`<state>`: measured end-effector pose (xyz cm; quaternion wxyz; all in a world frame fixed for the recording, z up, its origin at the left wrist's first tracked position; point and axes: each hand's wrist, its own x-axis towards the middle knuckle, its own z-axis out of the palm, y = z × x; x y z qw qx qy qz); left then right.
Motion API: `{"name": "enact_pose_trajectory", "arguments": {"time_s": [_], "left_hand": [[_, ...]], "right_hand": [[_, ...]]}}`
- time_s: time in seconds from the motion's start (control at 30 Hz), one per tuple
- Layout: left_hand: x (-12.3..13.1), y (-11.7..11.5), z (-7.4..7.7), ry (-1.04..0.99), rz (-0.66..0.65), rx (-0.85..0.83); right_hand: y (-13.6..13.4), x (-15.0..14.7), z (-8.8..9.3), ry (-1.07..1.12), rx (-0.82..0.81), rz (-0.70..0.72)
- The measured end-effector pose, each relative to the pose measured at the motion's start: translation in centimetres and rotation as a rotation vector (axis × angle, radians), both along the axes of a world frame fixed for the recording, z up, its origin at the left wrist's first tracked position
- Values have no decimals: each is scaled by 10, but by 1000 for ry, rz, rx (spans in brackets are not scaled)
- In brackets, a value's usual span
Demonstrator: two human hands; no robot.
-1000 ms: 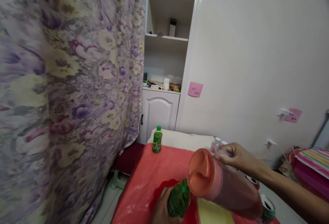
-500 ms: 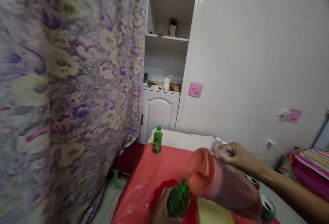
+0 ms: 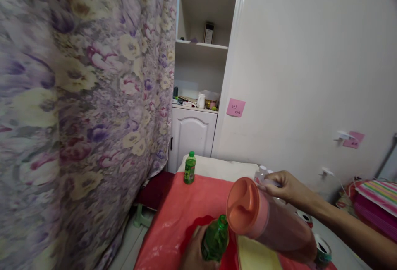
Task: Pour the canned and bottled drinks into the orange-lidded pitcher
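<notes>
My right hand [image 3: 277, 184] is closed round the handle of a clear pitcher [image 3: 283, 230] with an orange lid [image 3: 243, 207]. The pitcher is tipped far over to the left, its lid lowest on that side, and reddish-brown liquid shows inside. Below and left of the lid, my left hand [image 3: 195, 251] grips an uncapped green plastic bottle [image 3: 215, 241]. The bottle's mouth is right beside the lid's edge; whether liquid is flowing, I cannot tell. A second green bottle [image 3: 190, 168], capped, stands upright farther back on the red table cover [image 3: 173, 216].
A yellow item [image 3: 257, 255] lies under the pitcher. Clear bottles [image 3: 261, 173] stand behind my right hand, and cans [image 3: 322, 247] sit at right. Floral curtain [image 3: 118, 96] hangs at left. Shelves [image 3: 201, 46] rise behind. A green-legged stool [image 3: 142, 218] is beside the table.
Hardly anything differs. The pitcher and the bottle in my left hand have shifted very slightly; both hands keep their hold.
</notes>
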<state>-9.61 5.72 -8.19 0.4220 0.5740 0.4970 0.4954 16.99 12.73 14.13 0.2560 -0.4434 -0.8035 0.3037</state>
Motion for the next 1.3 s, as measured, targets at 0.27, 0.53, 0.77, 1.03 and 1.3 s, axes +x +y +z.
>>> {"name": "enact_pose_trajectory", "arguments": {"time_s": [0.27, 0.53, 0.77, 1.03, 1.3], "left_hand": [[0, -3, 5, 49, 23, -24], [-1, -1, -2, 38, 18, -20], [0, -3, 8, 71, 8, -50], [1, -3, 7, 51, 14, -47], [2, -7, 14, 71, 19, -79]], "right_hand": [[-1, -2, 1, -1, 32, 15], [-1, -1, 1, -14, 22, 3], [-1, -2, 1, -23, 15, 7], [1, 0, 0, -40, 34, 15], [-1, -2, 1, -45, 40, 17]]}}
